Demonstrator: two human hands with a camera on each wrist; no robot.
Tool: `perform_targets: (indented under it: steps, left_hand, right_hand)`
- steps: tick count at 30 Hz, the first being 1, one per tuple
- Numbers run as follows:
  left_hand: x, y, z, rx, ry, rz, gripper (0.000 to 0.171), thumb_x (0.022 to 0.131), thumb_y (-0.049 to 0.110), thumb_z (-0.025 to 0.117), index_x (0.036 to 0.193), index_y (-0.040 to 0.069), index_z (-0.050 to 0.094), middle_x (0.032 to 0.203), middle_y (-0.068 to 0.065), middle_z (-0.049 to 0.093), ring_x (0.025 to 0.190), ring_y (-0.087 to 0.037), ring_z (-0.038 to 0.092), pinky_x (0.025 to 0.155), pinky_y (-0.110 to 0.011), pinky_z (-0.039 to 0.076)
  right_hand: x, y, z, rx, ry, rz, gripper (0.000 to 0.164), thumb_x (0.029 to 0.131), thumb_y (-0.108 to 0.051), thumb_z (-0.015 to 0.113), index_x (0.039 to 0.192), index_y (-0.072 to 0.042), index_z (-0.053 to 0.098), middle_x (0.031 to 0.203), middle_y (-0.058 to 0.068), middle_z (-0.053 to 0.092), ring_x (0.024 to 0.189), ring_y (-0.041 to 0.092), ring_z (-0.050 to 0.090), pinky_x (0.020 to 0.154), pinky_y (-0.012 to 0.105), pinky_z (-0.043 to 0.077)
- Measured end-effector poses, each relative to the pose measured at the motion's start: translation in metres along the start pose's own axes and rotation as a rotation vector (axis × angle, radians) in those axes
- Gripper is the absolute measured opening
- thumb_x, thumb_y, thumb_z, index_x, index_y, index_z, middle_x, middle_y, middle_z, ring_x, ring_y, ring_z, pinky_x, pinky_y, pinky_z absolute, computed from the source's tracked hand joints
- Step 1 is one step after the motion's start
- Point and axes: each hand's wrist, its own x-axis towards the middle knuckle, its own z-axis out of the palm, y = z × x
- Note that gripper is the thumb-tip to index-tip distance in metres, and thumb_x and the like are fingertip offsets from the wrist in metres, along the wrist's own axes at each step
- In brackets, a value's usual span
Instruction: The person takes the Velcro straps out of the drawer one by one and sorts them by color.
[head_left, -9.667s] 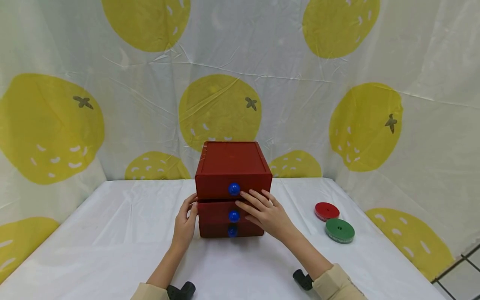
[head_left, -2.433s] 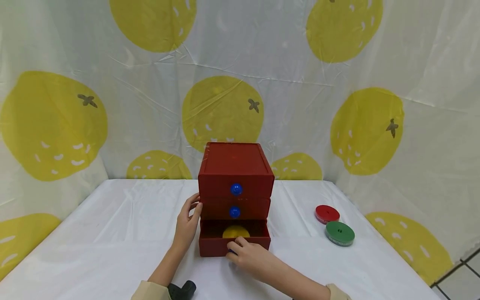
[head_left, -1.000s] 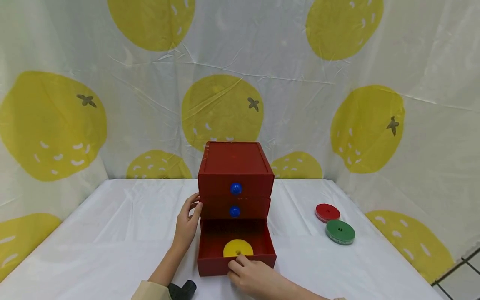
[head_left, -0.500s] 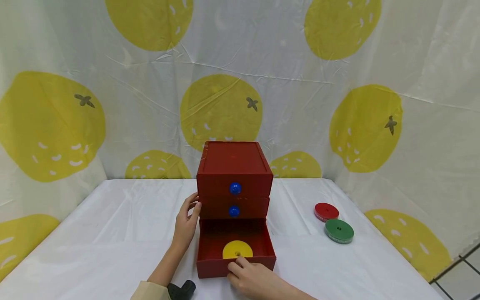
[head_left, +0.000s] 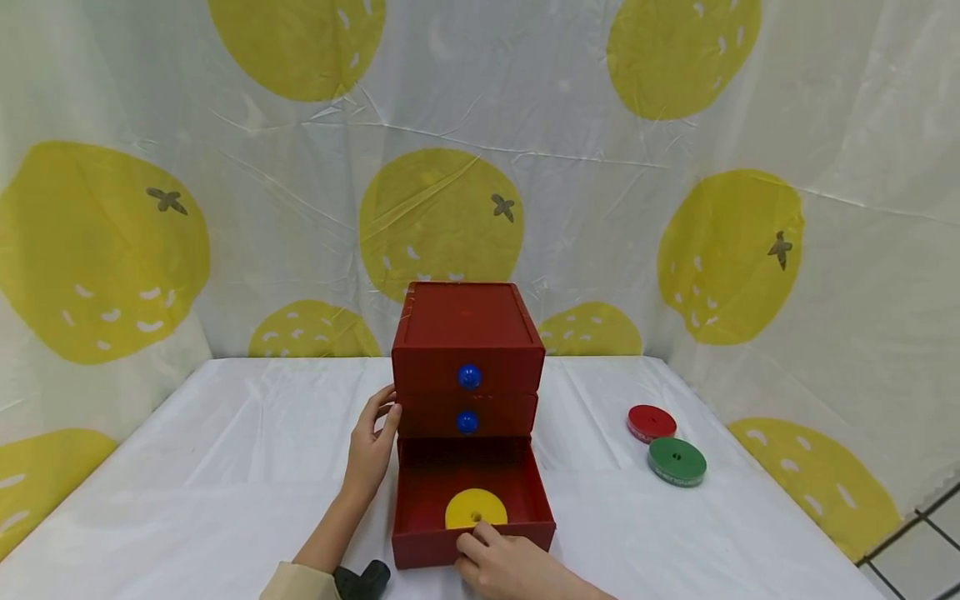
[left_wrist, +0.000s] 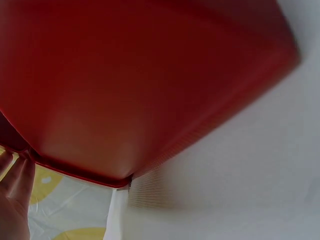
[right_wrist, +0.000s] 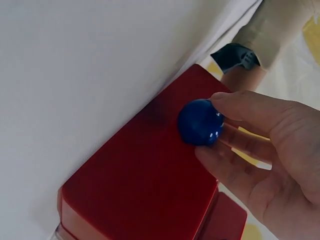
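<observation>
A red box of drawers (head_left: 468, 317) with round blue knobs stands on the white-covered table. Its bottom drawer (head_left: 420, 492) is pulled well out, the two above it are closed. Inside that drawer, near its front wall, lies a yellow disc (head_left: 476, 507) with a small centre hole. My right hand (head_left: 506, 567) pinches the bottom drawer's blue knob (right_wrist: 200, 122) between thumb and fingers; in the head view the hand hides the knob. My left hand (head_left: 371, 442) rests against the box's left side, its fingertips (left_wrist: 25, 162) touching an edge there.
Right of the box, a red disc (head_left: 651, 422) and a green disc (head_left: 677, 462) lie close together on the table cloth (head_left: 270, 433). A lemon-patterned curtain (head_left: 570, 192) hangs behind. A dark wrist mount (head_left: 365, 579) sits at my left wrist.
My right hand went from the upper drawer fronts down to the bottom knob and pulled that drawer towards me, uncovering the yellow disc. The left hand stayed at the box's side.
</observation>
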Motion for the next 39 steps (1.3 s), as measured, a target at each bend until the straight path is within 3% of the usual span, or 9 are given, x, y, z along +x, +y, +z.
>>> perform_targets:
  steps: [5,10,14,20,24,33,36,39]
  left_hand:
    - [0.006,-0.021,0.001,-0.011,0.007,-0.002,0.035,0.094,0.026,0.048,0.129,0.020,0.047,0.126,-0.002,0.052,0.111,-0.015,0.049,0.081,-0.014,0.044]
    - [0.007,-0.025,0.002,-0.006,0.011,0.015,0.035,0.094,0.029,0.048,0.128,0.022,0.047,0.125,-0.001,0.053,0.110,-0.014,0.049,0.081,-0.015,0.045]
    - [0.006,-0.020,0.001,-0.018,0.002,-0.006,0.035,0.094,0.026,0.048,0.128,0.021,0.047,0.126,-0.002,0.052,0.112,-0.015,0.049,0.082,-0.014,0.044]
    - [-0.001,0.003,0.000,0.001,-0.009,-0.014,0.035,0.095,0.019,0.046,0.130,0.012,0.046,0.127,-0.009,0.051,0.114,-0.023,0.049,0.081,-0.013,0.043]
    - [-0.003,0.009,0.000,0.013,-0.006,-0.018,0.036,0.095,0.019,0.046,0.130,0.012,0.046,0.127,-0.010,0.051,0.114,-0.023,0.049,0.082,-0.012,0.042]
    - [-0.003,0.007,0.001,-0.012,0.003,-0.018,0.034,0.095,0.018,0.047,0.128,0.012,0.048,0.125,-0.009,0.053,0.111,-0.018,0.049,0.081,-0.014,0.044]
    - [-0.003,0.007,0.001,-0.016,0.002,-0.016,0.034,0.094,0.018,0.047,0.128,0.013,0.048,0.125,-0.009,0.053,0.110,-0.017,0.049,0.081,-0.014,0.044]
    - [-0.003,0.008,0.000,-0.006,0.000,-0.016,0.035,0.095,0.019,0.047,0.129,0.013,0.047,0.126,-0.008,0.053,0.111,-0.018,0.049,0.082,-0.014,0.043]
  right_hand:
    - [-0.001,-0.002,0.000,0.004,0.001,0.005,0.035,0.077,-0.048,0.064,0.105,-0.028,0.059,0.096,-0.013,0.050,0.083,0.001,0.042,0.064,0.003,0.040]
    - [-0.002,-0.001,0.001,0.046,-0.001,0.016,0.036,0.075,-0.048,0.066,0.105,-0.029,0.058,0.098,-0.015,0.051,0.085,0.000,0.044,0.066,0.004,0.042]
    - [-0.003,0.002,0.000,0.124,0.015,0.015,0.038,0.076,-0.047,0.065,0.108,-0.029,0.057,0.101,-0.017,0.053,0.086,-0.001,0.045,0.070,0.006,0.043]
    - [-0.004,0.008,-0.005,0.269,0.030,0.007,0.033,0.082,-0.037,0.063,0.112,-0.028,0.057,0.103,-0.018,0.058,0.087,-0.004,0.050,0.076,0.010,0.046]
    - [-0.003,0.014,-0.010,0.334,0.094,-0.026,0.026,0.086,-0.031,0.061,0.112,-0.028,0.059,0.100,-0.019,0.062,0.084,-0.008,0.053,0.078,0.008,0.045]
    - [0.005,0.027,-0.011,0.199,0.364,-0.034,0.023,0.084,-0.025,0.065,0.107,-0.025,0.064,0.100,-0.014,0.066,0.093,0.001,0.058,0.086,0.015,0.045]
    - [0.009,0.034,-0.010,0.191,0.381,-0.013,0.022,0.083,-0.023,0.066,0.105,-0.024,0.065,0.098,-0.013,0.065,0.092,0.002,0.058,0.085,0.015,0.045]
    - [0.011,0.041,-0.009,0.233,0.328,0.032,0.023,0.083,-0.026,0.065,0.106,-0.025,0.065,0.099,-0.013,0.064,0.093,0.003,0.057,0.086,0.018,0.046]
